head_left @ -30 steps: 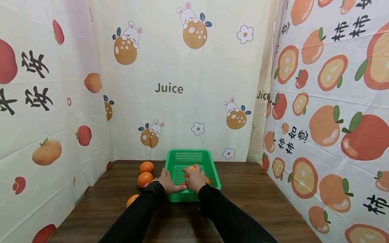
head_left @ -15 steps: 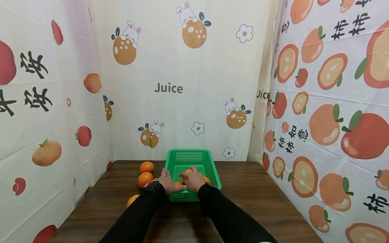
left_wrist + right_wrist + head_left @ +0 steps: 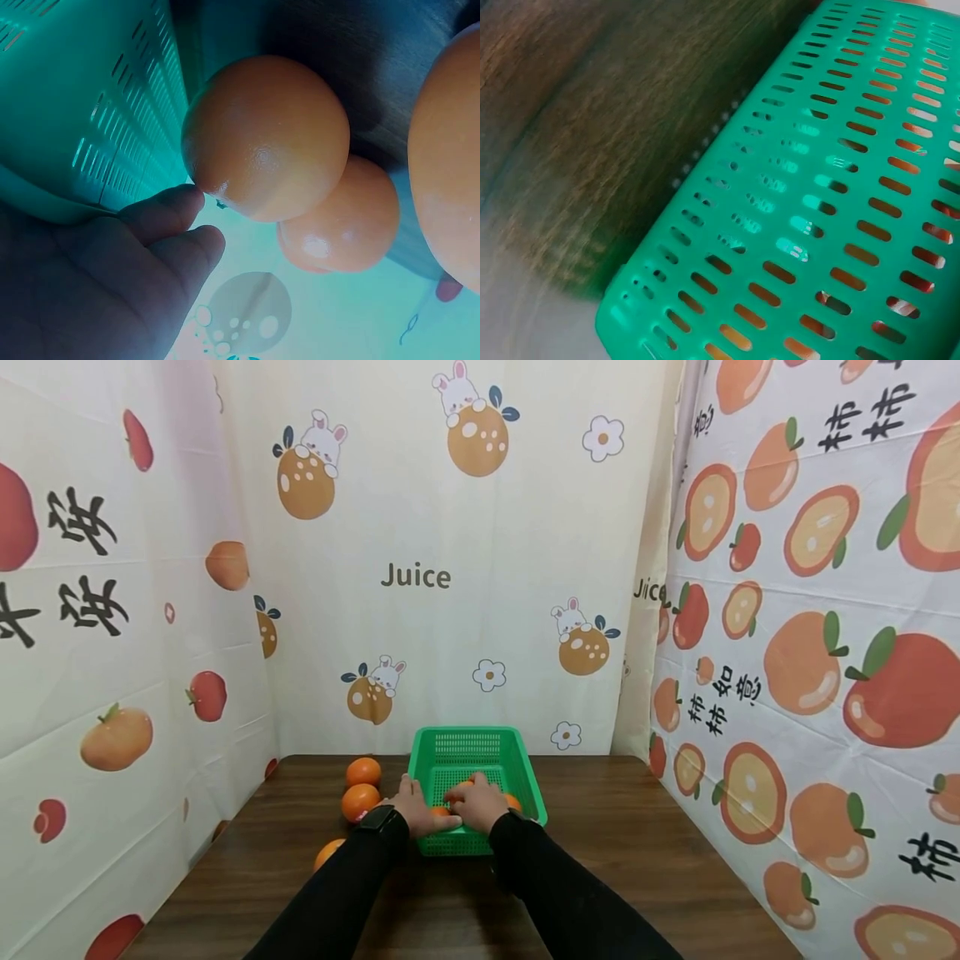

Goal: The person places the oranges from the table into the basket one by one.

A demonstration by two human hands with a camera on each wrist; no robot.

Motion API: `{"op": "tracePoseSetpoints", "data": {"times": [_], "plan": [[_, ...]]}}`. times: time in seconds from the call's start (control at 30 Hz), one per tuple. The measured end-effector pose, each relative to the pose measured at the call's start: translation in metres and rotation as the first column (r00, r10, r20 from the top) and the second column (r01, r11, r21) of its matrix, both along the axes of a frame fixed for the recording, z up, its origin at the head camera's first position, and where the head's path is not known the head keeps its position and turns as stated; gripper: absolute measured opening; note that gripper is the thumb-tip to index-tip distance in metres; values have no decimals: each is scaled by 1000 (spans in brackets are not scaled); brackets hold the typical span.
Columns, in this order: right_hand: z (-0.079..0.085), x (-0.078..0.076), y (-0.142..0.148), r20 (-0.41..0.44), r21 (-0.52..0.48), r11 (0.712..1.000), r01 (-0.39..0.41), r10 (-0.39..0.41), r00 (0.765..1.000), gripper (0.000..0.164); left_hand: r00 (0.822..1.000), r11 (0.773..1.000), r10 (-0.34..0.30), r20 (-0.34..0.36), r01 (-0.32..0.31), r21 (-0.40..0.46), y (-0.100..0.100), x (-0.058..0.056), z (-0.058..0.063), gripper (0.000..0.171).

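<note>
A green plastic basket [image 3: 487, 740] with slotted walls stands mid-table. Along its left front corner lies my left hand [image 3: 417, 810], fingers straight outside the wall, thumb stretched over the front rim. In the left wrist view the fingertips are beside an orange [image 3: 266, 139]. Inside the basket, my right hand [image 3: 480, 804] curls its fingers over an orange [image 3: 466, 783], largely hidden behind them. Another orange [image 3: 439, 811] shows between the hands, and one more [image 3: 513, 802] sits by the right wall. The right wrist view holds the slotted basket wall [image 3: 840, 172], with orange colour behind it.
Left of the basket, on the brown wooden table [image 3: 615, 852], are an orange at the back [image 3: 363, 772], another orange [image 3: 361, 802] by the left hand and a nearer orange [image 3: 328, 853] partly behind the left sleeve. Printed curtains [image 3: 517, 610] surround the table.
Since a second ago my right hand has shifted slightly left and lower in the basket. An orange now shows beside the left thumb. My left hand has stayed at the rim.
</note>
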State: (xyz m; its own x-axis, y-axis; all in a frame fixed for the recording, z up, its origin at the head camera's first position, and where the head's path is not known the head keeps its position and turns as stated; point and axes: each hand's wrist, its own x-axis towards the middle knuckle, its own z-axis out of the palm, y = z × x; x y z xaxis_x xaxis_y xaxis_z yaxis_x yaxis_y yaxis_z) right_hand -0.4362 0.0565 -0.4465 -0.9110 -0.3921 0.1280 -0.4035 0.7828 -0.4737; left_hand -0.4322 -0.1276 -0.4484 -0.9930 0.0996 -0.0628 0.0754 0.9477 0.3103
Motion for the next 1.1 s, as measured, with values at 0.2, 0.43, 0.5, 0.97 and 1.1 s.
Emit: {"op": "tracePoseSetpoints", "data": {"times": [0.2,0.43,0.5,0.97,1.1], "plan": [[-10,-21,-1,8,28,1000,13,-13,1000,25,1000,1000,-15,-5,15,-5,0,5,11,127],[0,-14,2,47,34,999,12,-14,999,27,1000,1000,-4,13,4,0,2,-6,5,132],[1,-12,4,54,36,999,12,-13,998,27,1000,1000,-8,16,8,4,4,-4,5,134],[3,-11,5,69,85,996,-8,2,998,31,999,999,-42,31,43,-10,5,3,11,127],[3,-9,-1,60,106,994,-11,5,998,31,999,999,-32,35,33,-8,0,8,13,124]]}}
